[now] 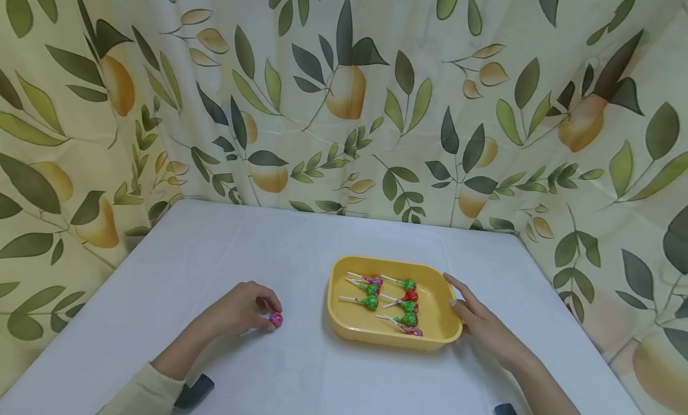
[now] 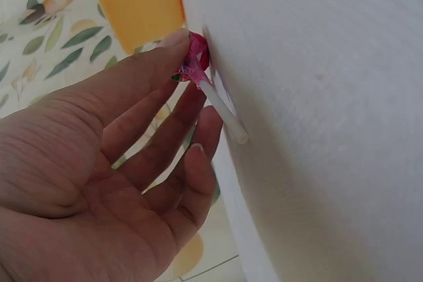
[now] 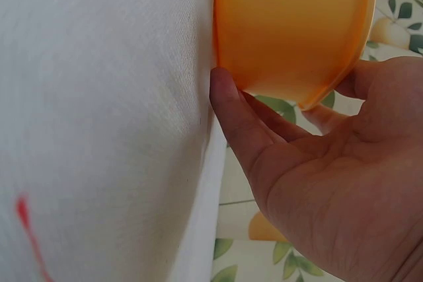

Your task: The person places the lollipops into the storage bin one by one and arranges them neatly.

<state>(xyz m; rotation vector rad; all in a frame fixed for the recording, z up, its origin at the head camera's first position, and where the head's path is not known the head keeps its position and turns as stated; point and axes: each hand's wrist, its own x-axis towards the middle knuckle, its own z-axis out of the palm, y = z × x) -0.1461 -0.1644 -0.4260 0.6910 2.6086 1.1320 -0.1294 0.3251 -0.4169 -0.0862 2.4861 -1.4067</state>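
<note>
In the head view my left hand point(image 1: 244, 307) is left of the yellow plastic tray, low over the white table. Its thumb and fingertips pinch the pink-wrapped head of a lollipop point(image 1: 276, 319). The left wrist view shows the lollipop's white stick point(image 2: 225, 111) slanting down beside the tabletop. My right hand point(image 1: 486, 325) holds the right end of the yellow tray point(image 1: 340, 322), at its rim and outer wall; in the right wrist view, part of its grip is hidden behind the tray wall point(image 3: 291, 31). Inside the tray lie several lollipops point(image 1: 407, 306) with green, red and pink wrappers, in two rough columns.
A white cloth covers the table point(image 1: 258, 242). Behind and at both sides hangs a curtain point(image 1: 322, 152) printed with leaves and fruit. A red mark point(image 3: 25, 212) shows on the cloth in the right wrist view.
</note>
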